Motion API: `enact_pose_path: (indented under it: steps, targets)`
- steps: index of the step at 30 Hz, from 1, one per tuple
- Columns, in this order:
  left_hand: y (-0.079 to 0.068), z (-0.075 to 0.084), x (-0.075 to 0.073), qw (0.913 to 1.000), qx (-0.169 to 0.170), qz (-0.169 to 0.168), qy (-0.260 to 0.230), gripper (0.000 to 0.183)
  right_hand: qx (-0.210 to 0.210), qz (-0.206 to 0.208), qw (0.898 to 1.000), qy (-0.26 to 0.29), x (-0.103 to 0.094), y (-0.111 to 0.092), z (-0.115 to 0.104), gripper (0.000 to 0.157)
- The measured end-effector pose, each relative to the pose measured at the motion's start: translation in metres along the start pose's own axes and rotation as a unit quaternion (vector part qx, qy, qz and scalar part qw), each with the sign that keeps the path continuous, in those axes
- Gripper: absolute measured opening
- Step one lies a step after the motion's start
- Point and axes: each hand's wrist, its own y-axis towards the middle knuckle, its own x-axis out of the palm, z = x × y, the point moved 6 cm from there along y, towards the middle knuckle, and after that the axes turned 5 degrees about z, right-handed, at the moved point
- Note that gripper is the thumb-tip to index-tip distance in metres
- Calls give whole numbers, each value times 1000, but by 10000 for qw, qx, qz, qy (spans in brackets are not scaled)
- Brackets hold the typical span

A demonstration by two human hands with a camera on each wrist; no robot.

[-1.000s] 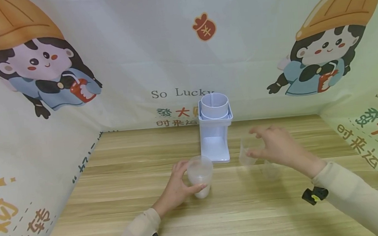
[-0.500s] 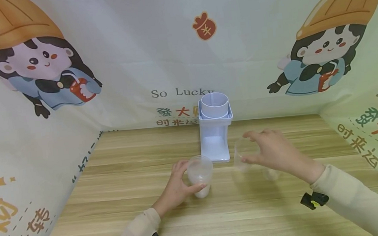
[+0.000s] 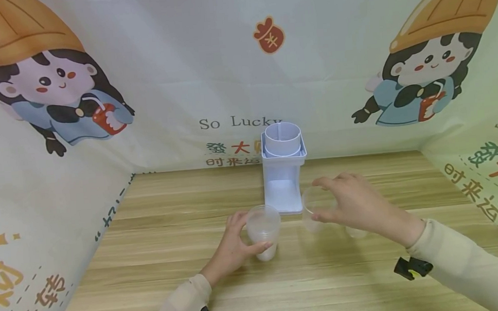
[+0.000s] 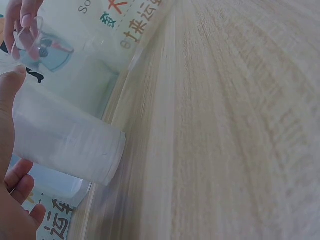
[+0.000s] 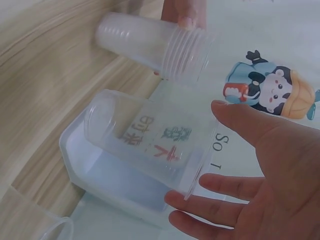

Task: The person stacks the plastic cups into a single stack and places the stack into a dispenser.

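My left hand (image 3: 232,254) grips a nested stack of clear plastic cups (image 3: 264,230), which stands upright on the table in front of the white stand. With thumb and fingertips, my right hand (image 3: 360,205) pinches a single clear plastic cup (image 5: 145,142) near its rim. That cup hangs just above the table, right of the stack and apart from it. Another clear cup (image 3: 357,232) stands on the table, partly hidden beneath my right hand; its edge also shows low in the right wrist view.
A white plastic stand (image 3: 282,192) with a round tube (image 3: 283,139) on top is at the back middle, close behind both hands. Printed cloth (image 3: 320,62) walls the wooden table (image 3: 160,250) at the back and both sides.
My right hand has moved left and slightly nearer with its cup, towards the stack. The left hand and its stack of cups have stayed in place.
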Motion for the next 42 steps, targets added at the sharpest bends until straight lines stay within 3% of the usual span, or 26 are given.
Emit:
enact_pose_path:
  steps: [18,30,42]
  targets:
    - [0,-2,0,10000,-89,-5,11,68,-331,257,9991,102,-6,2,-16,74]
    - [0,-1,0,10000,-83,-22,8,68,-396,312,9977,449,-19,9,-24,79]
    - [-1,0,-1,10000,-13,-26,4,69,-529,596,9958,445,-35,19,-30,73]
